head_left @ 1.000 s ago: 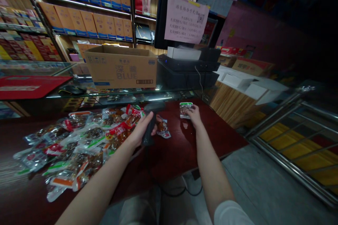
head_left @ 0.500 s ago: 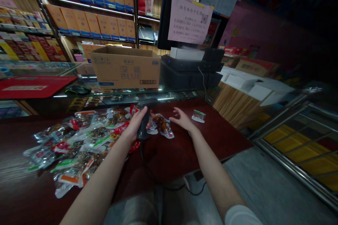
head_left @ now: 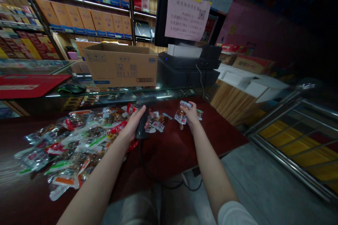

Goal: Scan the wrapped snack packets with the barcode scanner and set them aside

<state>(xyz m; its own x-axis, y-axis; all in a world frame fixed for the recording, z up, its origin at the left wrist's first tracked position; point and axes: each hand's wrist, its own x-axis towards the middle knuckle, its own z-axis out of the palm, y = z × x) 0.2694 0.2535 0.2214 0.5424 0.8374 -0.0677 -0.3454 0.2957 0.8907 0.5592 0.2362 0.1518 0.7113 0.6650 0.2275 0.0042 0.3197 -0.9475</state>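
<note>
1. While my left hand (head_left: pixel 134 123) wraps round the handle of a dark scanner (head_left: pixel 142 129), my right hand (head_left: pixel 191 113) pinches a clear snack packet (head_left: pixel 180 114) between thumb and fingers; some fingertips are too blurred to make out.

2. I have this packet over the right part of the dark red counter (head_left: pixel 169 158), well apart from the scanner. Just beyond my knuckles, to the right, lies a green-edged packet (head_left: pixel 200 114). I cannot tell whether the lower end of mine touches the counter.

3. I judge it light enough for one hand. Its shiny film looks soft and rather slippery, while the brown, lumpy filling is probably firmer and not very fragile.

4. My best hold, I think, is where I have it: across the side, with the thumb against the filling. A pinch on a flat end alone could let it swing or slip.

5. Its long axis slants from a pale end, away from me and slightly right, to another pale end nearer me and slightly left. Which end is its top, I cannot tell.

6. My scanner's handle leans a little right toward its blurred head, and its cord (head_left: pixel 140 152) drops toward me. Loose packets (head_left: pixel 158 126) lie just right of that hand, pointing different ways; the big pile (head_left: pixel 89 141) spreads to its left.
</note>
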